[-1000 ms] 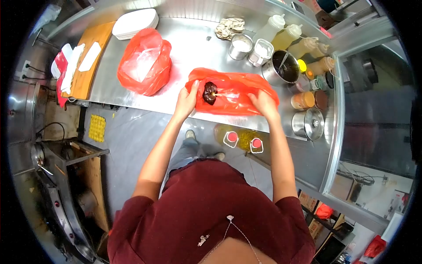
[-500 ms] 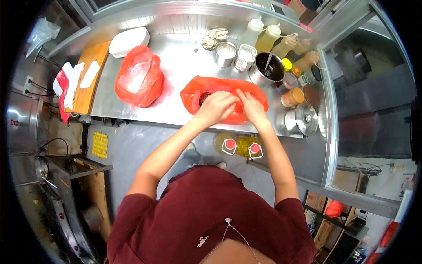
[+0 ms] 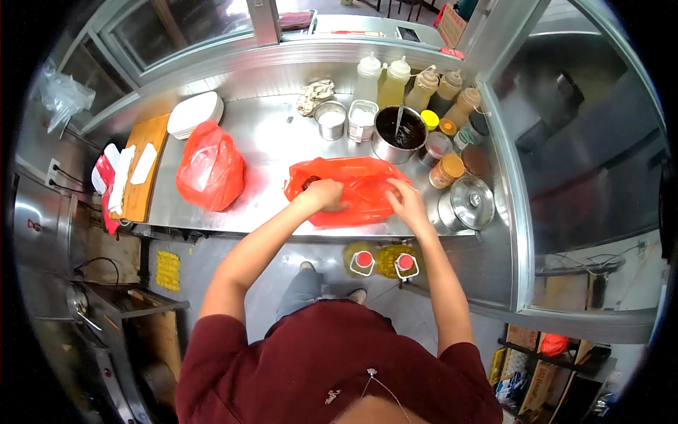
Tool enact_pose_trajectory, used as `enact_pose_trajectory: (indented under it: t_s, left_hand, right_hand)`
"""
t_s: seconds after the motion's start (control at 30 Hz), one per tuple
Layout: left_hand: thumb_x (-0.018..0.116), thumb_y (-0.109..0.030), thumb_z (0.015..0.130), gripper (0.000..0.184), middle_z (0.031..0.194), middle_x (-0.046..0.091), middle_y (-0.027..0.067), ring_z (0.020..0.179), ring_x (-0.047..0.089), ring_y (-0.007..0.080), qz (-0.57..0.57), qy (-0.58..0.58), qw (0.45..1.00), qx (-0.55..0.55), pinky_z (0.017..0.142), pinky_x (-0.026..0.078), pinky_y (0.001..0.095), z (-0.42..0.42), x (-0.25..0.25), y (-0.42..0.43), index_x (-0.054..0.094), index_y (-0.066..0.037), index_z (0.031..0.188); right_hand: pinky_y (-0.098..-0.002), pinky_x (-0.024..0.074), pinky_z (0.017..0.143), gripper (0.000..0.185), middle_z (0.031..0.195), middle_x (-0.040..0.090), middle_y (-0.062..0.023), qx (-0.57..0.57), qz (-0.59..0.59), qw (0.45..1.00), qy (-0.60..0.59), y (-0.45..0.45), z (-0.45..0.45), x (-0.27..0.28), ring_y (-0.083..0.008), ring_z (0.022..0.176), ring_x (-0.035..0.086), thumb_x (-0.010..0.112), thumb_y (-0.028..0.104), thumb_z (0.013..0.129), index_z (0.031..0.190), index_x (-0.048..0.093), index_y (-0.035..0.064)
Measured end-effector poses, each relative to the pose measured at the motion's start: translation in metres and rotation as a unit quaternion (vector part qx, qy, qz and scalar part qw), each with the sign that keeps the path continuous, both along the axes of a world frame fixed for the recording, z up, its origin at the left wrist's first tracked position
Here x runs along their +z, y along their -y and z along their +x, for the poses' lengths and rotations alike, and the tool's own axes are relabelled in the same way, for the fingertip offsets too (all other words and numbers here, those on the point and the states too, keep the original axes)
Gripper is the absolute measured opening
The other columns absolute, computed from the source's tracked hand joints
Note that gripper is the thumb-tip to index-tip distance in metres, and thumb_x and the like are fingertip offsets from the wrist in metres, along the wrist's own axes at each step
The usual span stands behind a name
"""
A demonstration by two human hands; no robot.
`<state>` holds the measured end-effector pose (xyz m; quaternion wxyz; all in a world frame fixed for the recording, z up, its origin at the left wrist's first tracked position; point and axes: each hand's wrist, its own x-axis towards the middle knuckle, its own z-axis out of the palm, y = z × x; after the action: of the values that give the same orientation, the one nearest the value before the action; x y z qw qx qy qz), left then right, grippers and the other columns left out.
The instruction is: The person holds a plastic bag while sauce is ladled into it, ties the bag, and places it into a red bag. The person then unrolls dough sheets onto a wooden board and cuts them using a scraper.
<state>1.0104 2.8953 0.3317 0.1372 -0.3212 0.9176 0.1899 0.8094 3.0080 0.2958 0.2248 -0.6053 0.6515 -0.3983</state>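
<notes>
Reaching over the red bag (image 3: pixel 365 192), near mid-frame, with left hand (image 3: pixel 327 195) palm-down — cannot tell whether gripping. At the bag's right side with right hand (image 3: pixel 408 202), thumb and forefinger parted.

A red translucent plastic bag (image 3: pixel 364 189) lies crumpled, lengthwise along the near edge of the steel table (image 3: pixel 265 145); a dark brown lump (image 3: pixel 308 182), partly hidden, shows at the bag's left end.

Commercial-looking kitchen, steel desk (image 3: pixel 268 145), squeeze bottles (image 3: pixel 393 86) by its far right corner, sauce pot (image 3: pixel 390 152) just beside them, lidded pot (image 3: pixel 482 208) near the right edge, board (image 3: pixel 140 201) along the left edge.
</notes>
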Motion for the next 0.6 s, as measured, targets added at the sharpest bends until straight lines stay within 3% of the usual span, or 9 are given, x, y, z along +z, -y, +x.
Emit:
enact_pose_trajectory:
  t_s: [0.13, 0.2, 0.27, 0.33, 0.4, 0.47, 0.6]
  left_hand:
    - [0.057, -0.025, 0.082, 0.027, 0.081, 0.064, 0.0161, 0.075, 0.062, 0.0229, 0.236, -0.203, 0.950, -0.033, 0.069, 0.049, 0.0312, -0.013, 0.063, 0.033, 0.064, -0.001, 0.092]
    - [0.055, -0.022, 0.083, 0.023, 0.079, 0.064, 0.0128, 0.073, 0.062, 0.0184, 0.172, -0.259, 0.951, 0.001, 0.066, 0.048, 0.0302, -0.027, 0.085, 0.078, 0.065, -0.002, 0.089]
    - [0.056, -0.021, 0.081, 0.020, 0.076, 0.064, 0.0115, 0.068, 0.061, 0.0204, -0.016, -0.262, 0.964, -0.046, 0.063, 0.048, 0.0311, -0.043, 0.105, 0.148, 0.065, -0.005, 0.089]
    - [0.056, -0.025, 0.078, 0.021, 0.074, 0.063, 0.0160, 0.068, 0.061, 0.0297, -0.143, -0.273, 0.951, -0.028, 0.063, 0.048, 0.0396, -0.063, 0.122, 0.222, 0.066, -0.007, 0.081]
    - [0.056, -0.023, 0.077, 0.020, 0.078, 0.063, 0.0161, 0.073, 0.062, 0.0315, -0.230, -0.258, 0.938, 0.009, 0.066, 0.048, 0.0409, -0.084, 0.124, 0.304, 0.066, -0.008, 0.086]
    - [0.055, -0.021, 0.077, 0.021, 0.084, 0.064, 0.0157, 0.081, 0.061, 0.0318, -0.244, -0.235, 0.939, 0.054, 0.072, 0.048, 0.0410, -0.103, 0.103, 0.390, 0.065, -0.010, 0.091]
    - [0.053, -0.018, 0.076, 0.030, 0.108, 0.058, 0.0174, 0.101, 0.056, 0.0305, -0.234, -0.180, 0.946, 0.132, 0.086, 0.044, 0.0399, -0.141, 0.076, 0.454, 0.062, -0.012, 0.104]
  right_hand:
    - [-0.0280, 0.0474, 0.069, 0.029, 0.090, 0.060, -0.0130, -0.071, -0.130, 0.988, 0.045, -0.011, 0.015, 0.036, -0.0199, 0.075, 0.060, 0.055, 0.002, 0.080, 0.110, 0.055, 0.0012]
    - [-0.0255, 0.0470, 0.070, 0.027, 0.090, 0.060, -0.0091, -0.130, -0.174, 0.973, 0.071, -0.015, 0.018, 0.035, -0.0137, 0.077, 0.059, 0.052, 0.000, 0.083, 0.111, 0.054, 0.0000]
    - [-0.0244, 0.0465, 0.072, 0.027, 0.090, 0.060, -0.0074, -0.193, -0.144, 0.957, 0.163, -0.025, 0.019, 0.023, -0.0121, 0.078, 0.058, 0.049, 0.001, 0.086, 0.113, 0.052, -0.0009]
    - [-0.0236, 0.0462, 0.071, 0.027, 0.090, 0.059, -0.0073, -0.259, -0.131, 0.926, 0.242, -0.035, 0.024, 0.019, -0.0107, 0.076, 0.056, 0.048, 0.002, 0.087, 0.114, 0.050, -0.0010]
    - [-0.0225, 0.0457, 0.068, 0.026, 0.087, 0.058, -0.0079, -0.317, -0.110, 0.912, 0.235, -0.044, 0.025, 0.015, -0.0101, 0.072, 0.055, 0.046, 0.002, 0.088, 0.113, 0.050, -0.0012]
    - [-0.0218, 0.0453, 0.066, 0.025, 0.084, 0.057, -0.0073, -0.393, -0.085, 0.873, 0.274, -0.049, 0.029, 0.013, -0.0097, 0.068, 0.054, 0.046, 0.003, 0.088, 0.113, 0.050, -0.0009]
    - [-0.0225, 0.0465, 0.063, 0.025, 0.082, 0.057, -0.0060, -0.466, -0.081, 0.854, 0.218, -0.058, 0.035, 0.013, -0.0095, 0.069, 0.054, 0.047, 0.003, 0.087, 0.112, 0.051, -0.0010]
